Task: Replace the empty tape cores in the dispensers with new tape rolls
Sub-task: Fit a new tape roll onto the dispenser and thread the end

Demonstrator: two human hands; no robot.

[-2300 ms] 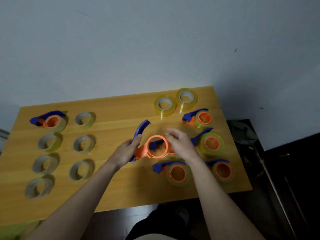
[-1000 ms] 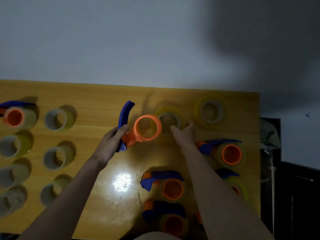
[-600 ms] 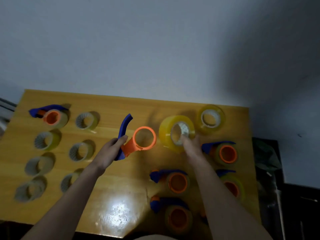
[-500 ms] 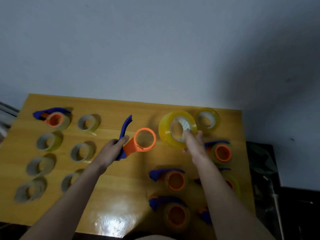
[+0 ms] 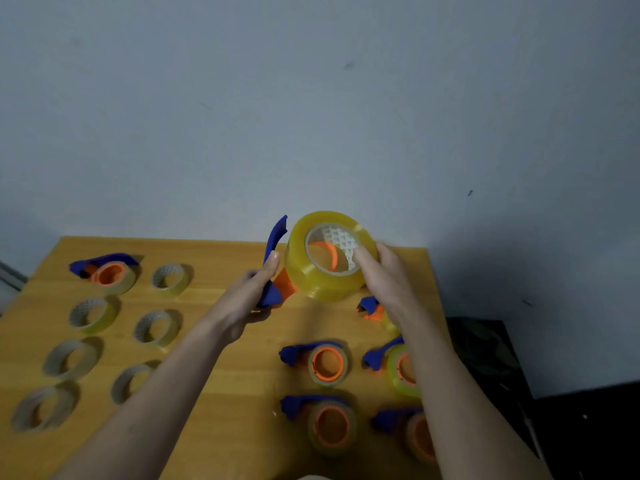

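Near row of dispensers: two dispensers (image 5: pixel 325 422) lie closest on the worktop (image 5: pixel 225 393), blue handles, orange hubs; their rolls look thin, though blur leaves it unsure.
Second row: two more dispensers (image 5: pixel 320 362), the right one partly behind the forearm and carrying a greenish-yellow roll.
Spent cores: seven pale cores (image 5: pixel 71 358) lie in two columns at the left, apart from one another.
Left hand: the left hand (image 5: pixel 244 299) is closed around the blue handle of a dispenser (image 5: pixel 275 268), lifted off the worktop.
Right hand: the right hand (image 5: pixel 384 275) grips a new tape roll (image 5: pixel 329 256), fingers through its centre, holding it over the orange hub, which shows through the hole.
Step in hand: seating the fresh roll on the hub; it does not look pushed home yet.
Progress: judging by the seven cores, most swaps look done; which dispensers remain is unclear.
Far left: another dispenser (image 5: pixel 105 271) rests near the back corner.
Surface: glossy yellow wood.
Room: plain grey wall behind; dark floor and objects at right.
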